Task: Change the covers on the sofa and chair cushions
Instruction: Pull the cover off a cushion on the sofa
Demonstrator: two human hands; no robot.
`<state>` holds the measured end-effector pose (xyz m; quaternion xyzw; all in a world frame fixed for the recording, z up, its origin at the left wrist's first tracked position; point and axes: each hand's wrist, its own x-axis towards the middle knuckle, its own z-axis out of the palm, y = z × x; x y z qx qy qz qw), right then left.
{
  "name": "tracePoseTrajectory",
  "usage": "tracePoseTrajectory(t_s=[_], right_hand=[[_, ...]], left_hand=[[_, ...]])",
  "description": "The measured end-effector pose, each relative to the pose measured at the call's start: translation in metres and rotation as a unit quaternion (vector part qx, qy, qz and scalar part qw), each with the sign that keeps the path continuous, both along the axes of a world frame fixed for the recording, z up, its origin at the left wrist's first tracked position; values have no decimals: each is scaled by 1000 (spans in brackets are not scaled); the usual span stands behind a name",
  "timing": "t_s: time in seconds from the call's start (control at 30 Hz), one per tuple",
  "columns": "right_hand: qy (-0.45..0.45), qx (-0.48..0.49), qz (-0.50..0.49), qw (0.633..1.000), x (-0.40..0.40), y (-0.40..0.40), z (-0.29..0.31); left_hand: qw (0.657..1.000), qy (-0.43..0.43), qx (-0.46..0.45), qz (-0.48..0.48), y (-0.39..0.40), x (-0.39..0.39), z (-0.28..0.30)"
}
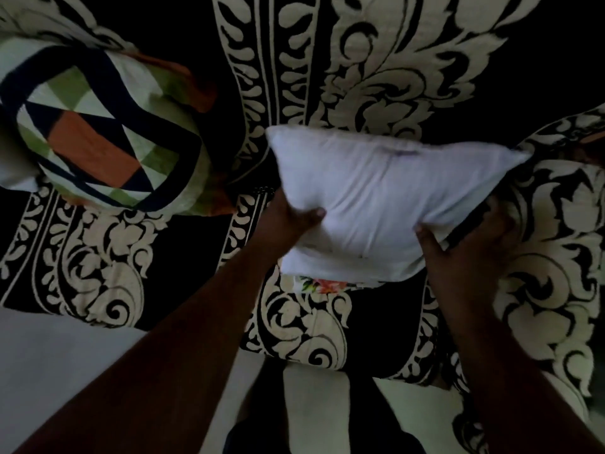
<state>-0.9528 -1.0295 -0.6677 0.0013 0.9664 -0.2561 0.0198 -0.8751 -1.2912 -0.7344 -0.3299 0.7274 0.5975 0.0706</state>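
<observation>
Two hands hold one bare white cushion insert [386, 204] above the seat of a sofa draped in a black-and-cream patterned cover [376, 60]. The insert carries no cover and sits tilted, its far corner raised toward the right.

Left hand [291, 217]: grip closed on the insert's near left edge, thumb on the upper face, fingers hidden beneath. Right hand [465, 244]: grip closed at the near right corner, fingers curled round the fabric. A dark strip shows beside this hand at the insert's edge; whether it is a cover's edge or shadow cannot be told. A small piece of floral fabric [327, 285] shows just under the insert's near edge, lying on the seat; it may be a cover.

A second cushion, in a patchwork cover [98, 132] of orange, green and white with dark bands, rests on the seat well apart to the left.

Assessment: the step in hand appears to be handling the stripped insert before dressing it. Recommended practice: keep both corners firmly pinched, compress the filling, feed the corners into the cover's far corners first, then draw the cover back evenly to avoid bunching.
</observation>
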Motion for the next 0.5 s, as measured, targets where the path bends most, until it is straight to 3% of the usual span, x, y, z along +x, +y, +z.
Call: tracePoseTrajectory(t_s=[0.07,0.13,0.27,0.37,0.5], right_hand=[[77,19,112,990,3,-11,29],[79,50,222,970,-9,-25,45],[48,172,280,943,-52,-41,32],[41,196,273,941,-59,-50,7],[135,222,279,924,-57,-65,-17]], left_hand=[[999,43,15,-9,20,-16,3],[993,87,7,-75,41,-26,5],[980,154,43,-119,68,-33,9],[990,112,32,-82,66,-10,-8],[996,-53,42,-54,60,44,-25]])
